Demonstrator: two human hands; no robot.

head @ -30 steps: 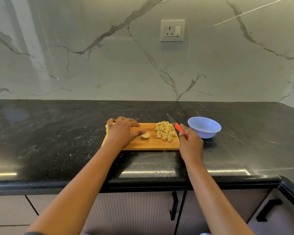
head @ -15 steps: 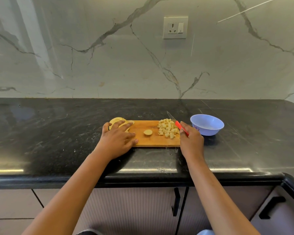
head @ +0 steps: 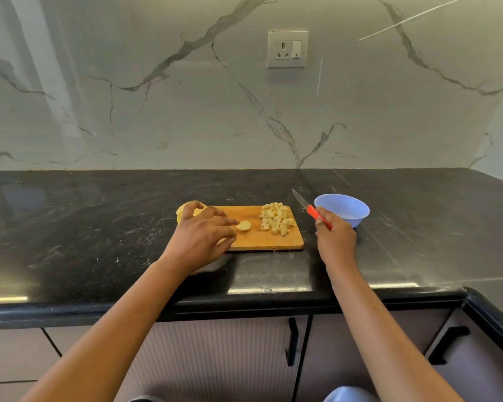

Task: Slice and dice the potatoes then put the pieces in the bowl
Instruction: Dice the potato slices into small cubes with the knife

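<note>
Since half a second ago the left grip point(head: 201, 237) has moved from the near left corner of the cutting board point(head: 259, 242) to the single potato slice point(head: 243, 226), and the right grip point(head: 336, 242) has carried the knife point(head: 308, 206) to the right, off the board.

Now the left grip is loosely spread, with bent fingers, and it holds nothing. Its index fingertip is at the left edge of the slice; I cannot tell if it touches. The right grip is closed around the red handle of the knife. The blade points away from the person, toward the back edge of the surface point(head: 99, 227), over the gap between the board and the bowl point(head: 360, 213).

The slice lies flat in the middle of the board. The pile of diced pieces point(head: 276, 218) is on the right end of the board. A bigger piece of potato point(head: 183, 211) is at the left end of the board, partly hidden behind the left grip.

The board lies on the black surface, closer to the front edge than to the back edge. The blue bowl stands on the surface just beside the right grip, toward the right edge, with no potato inside.

Behind the back edge there is a marble wall point(head: 128, 111) with a white socket point(head: 287, 49).
</note>
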